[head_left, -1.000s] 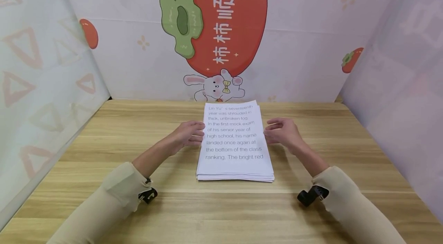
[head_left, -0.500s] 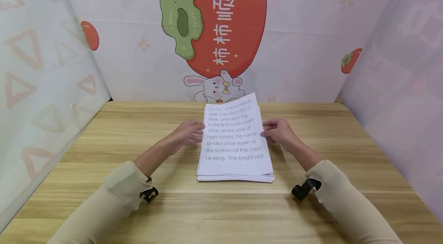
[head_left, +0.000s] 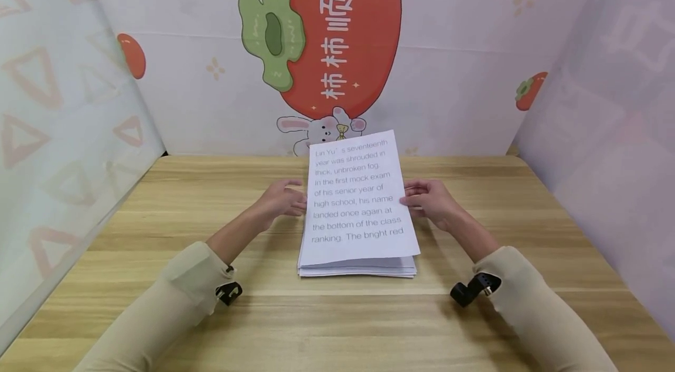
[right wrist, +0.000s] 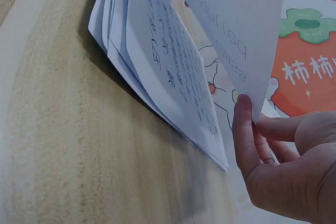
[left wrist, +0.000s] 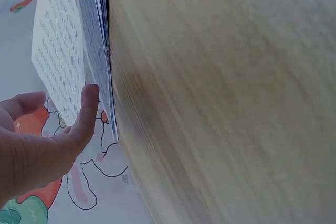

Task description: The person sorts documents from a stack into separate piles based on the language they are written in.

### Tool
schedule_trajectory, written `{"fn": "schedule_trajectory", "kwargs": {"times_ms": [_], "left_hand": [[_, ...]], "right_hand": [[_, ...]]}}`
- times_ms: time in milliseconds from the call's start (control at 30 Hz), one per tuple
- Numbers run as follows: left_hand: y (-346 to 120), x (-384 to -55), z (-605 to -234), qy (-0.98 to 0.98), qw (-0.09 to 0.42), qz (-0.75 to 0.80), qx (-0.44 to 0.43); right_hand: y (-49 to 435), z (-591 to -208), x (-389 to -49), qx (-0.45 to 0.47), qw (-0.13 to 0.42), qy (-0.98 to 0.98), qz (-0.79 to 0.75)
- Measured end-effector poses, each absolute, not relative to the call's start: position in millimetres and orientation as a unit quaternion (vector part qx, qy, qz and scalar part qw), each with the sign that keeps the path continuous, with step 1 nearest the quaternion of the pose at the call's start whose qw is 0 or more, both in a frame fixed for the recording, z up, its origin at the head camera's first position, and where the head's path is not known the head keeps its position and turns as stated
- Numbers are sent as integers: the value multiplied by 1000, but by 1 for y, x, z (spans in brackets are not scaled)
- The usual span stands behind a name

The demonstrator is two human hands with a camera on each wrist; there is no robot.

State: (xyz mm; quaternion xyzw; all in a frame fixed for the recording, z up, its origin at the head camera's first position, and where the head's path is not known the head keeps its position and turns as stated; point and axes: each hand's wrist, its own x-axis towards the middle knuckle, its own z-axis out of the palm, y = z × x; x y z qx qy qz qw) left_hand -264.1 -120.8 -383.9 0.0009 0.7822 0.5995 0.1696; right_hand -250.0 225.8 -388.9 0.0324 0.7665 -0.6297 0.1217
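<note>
A white printed sheet of paper (head_left: 353, 199) is lifted off a stack of paper (head_left: 358, 270) in the middle of the table. My right hand (head_left: 435, 205) pinches the sheet's right edge between thumb and fingers. In the right wrist view the raised sheet (right wrist: 247, 19) stands well apart from the handwritten-looking page on top of the stack (right wrist: 157, 61). My left hand (head_left: 279, 202) is at the sheet's left edge, fingers loosely extended and gripping nothing. In the left wrist view, the thumb and a finger of the left hand (left wrist: 47, 145) are spread beside the sheet (left wrist: 60, 51).
The wooden table (head_left: 211, 325) spreads around the stack. Behind it hangs a white backdrop (head_left: 459, 67) with a red persimmon and a rabbit, and pale patterned sheets (head_left: 58, 96) close off both sides. A black band (head_left: 474, 289) circles each wrist.
My right hand has taken hold of the top sheet and raised it; first its far right corner rose, and now the whole sheet is up. The left hand has barely shifted.
</note>
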Motion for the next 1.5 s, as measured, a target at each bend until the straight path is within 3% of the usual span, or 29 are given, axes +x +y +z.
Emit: {"fn": "schedule_trajectory", "kwargs": {"times_ms": [567, 1500], "left_hand": [[-125, -265, -378, 746, 145, 649, -44], [-172, -256, -379, 786, 94, 608, -66]], "right_hand": [[214, -390, -253, 24, 144, 733, -664], [165, -393, -259, 14, 166, 716, -678]]}}
